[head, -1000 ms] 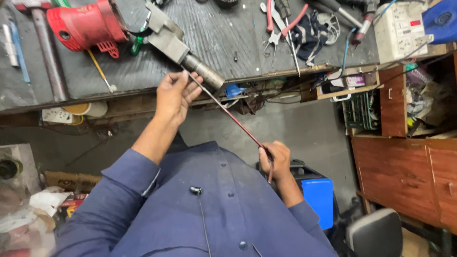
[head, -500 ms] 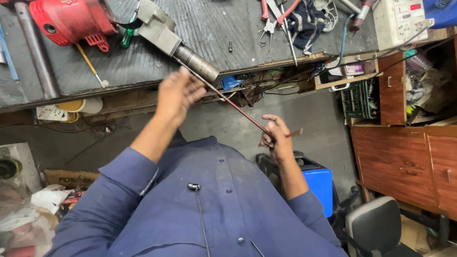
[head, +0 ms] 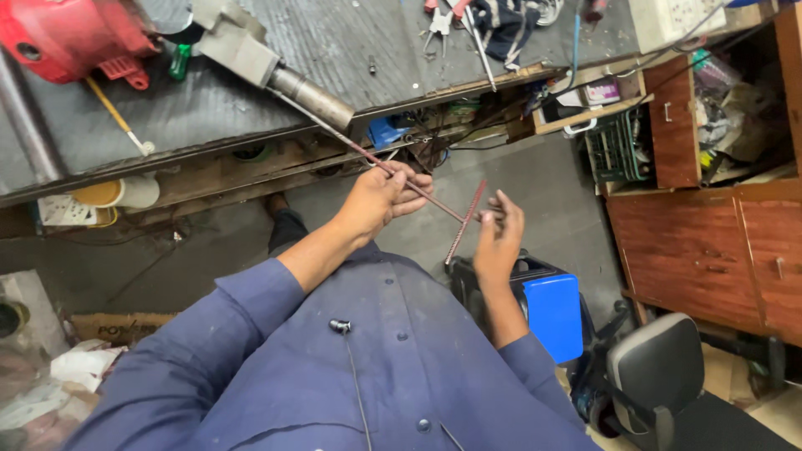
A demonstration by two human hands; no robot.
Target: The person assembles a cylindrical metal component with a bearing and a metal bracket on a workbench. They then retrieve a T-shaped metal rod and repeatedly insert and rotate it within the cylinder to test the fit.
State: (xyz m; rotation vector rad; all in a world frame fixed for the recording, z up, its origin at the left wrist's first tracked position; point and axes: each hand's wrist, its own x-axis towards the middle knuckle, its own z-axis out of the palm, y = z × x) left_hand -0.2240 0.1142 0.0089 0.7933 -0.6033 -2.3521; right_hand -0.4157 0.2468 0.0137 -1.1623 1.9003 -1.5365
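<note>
A thin reddish rod [head: 434, 196] runs from a grey metal cylinder [head: 313, 93] at the workbench edge down towards me. My left hand [head: 380, 199] is closed around the rod partway along it. My right hand [head: 499, 238] pinches the rod's near end, where a short reddish ribbed bar [head: 464, 221] crosses it at an angle. The fingers of that hand are raised around the joint. Both arms wear blue sleeves.
The grey workbench [head: 351, 46] carries a red machine housing [head: 63, 38], pliers [head: 443, 17] and loose tools. Below it hang wires and a white cup [head: 125, 192]. A blue box [head: 551, 313] and a grey chair [head: 656, 372] stand by my right side, with wooden cabinets [head: 710, 242] beyond.
Both hands have drawn back from the bench edge along the rod. My right hand has turned, so the short ribbed bar now stands out crosswise.
</note>
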